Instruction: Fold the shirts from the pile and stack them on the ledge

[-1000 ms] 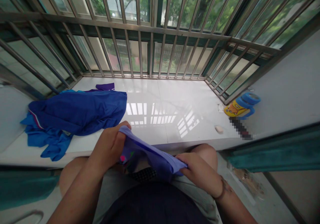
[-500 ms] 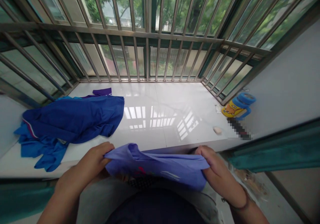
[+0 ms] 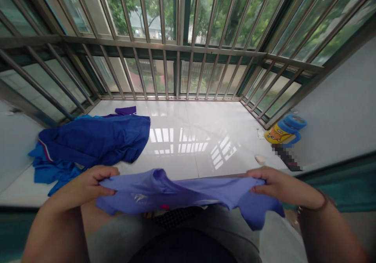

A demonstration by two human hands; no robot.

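A light purple shirt (image 3: 182, 190) is stretched sideways in front of my lap, with a small white logo and a pink mark on its front. My left hand (image 3: 101, 180) pinches its left end between thumb and fingers. On the other side, my right hand (image 3: 266, 180) grips the cloth near the right end, and a loose part hangs below those fingers. The collar stands up in a fold left of the middle. Beyond my left hand, a pile of blue clothes (image 3: 100, 139) lies on the white sill, with a purple piece (image 3: 125, 110) behind it.
The tiled sill (image 3: 170, 161) runs up to a window with metal bars (image 3: 176, 49). At its right stand a blue and yellow bottle (image 3: 283, 129), a blurred dark object (image 3: 288, 157) and a small pale piece (image 3: 259, 160). A teal curtain (image 3: 346, 184) hangs at right.
My hands have moved farther apart, drawing the shirt out wider. The white logo on its left part now shows, and the right end hangs past my right hand. The view has shifted slightly.
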